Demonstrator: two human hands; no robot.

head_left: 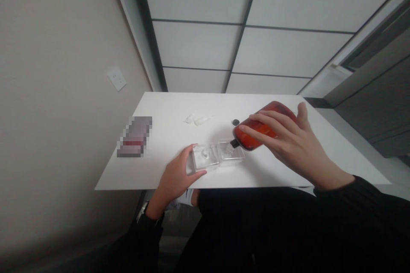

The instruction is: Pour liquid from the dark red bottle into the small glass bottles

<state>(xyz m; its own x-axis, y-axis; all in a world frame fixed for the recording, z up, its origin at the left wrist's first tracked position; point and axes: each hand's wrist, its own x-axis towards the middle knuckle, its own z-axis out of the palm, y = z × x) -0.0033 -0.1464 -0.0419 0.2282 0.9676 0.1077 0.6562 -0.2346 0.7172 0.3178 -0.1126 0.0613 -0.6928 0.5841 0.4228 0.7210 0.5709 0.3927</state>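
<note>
My right hand [290,140] is wrapped over an amber-red bottle [275,108], which tilts with its dark neck down to the left. That neck meets the right one of two clear square containers [237,158], above its opening or just inside. My left hand [179,172] grips the left clear container [205,163] between thumb and fingers at its near-left side. A small round clear shape shows in the left container. The two containers stand side by side on the white table [128,179]. Behind the bottle's neck lies a small dark round cap [235,122].
Crumpled clear plastic pieces [197,119] lie toward the back of the table. At the left edge is a blurred-out, purplish flat object [134,136]. A wall with a socket [116,78] is to the left, and white panels [198,47] stand behind the table.
</note>
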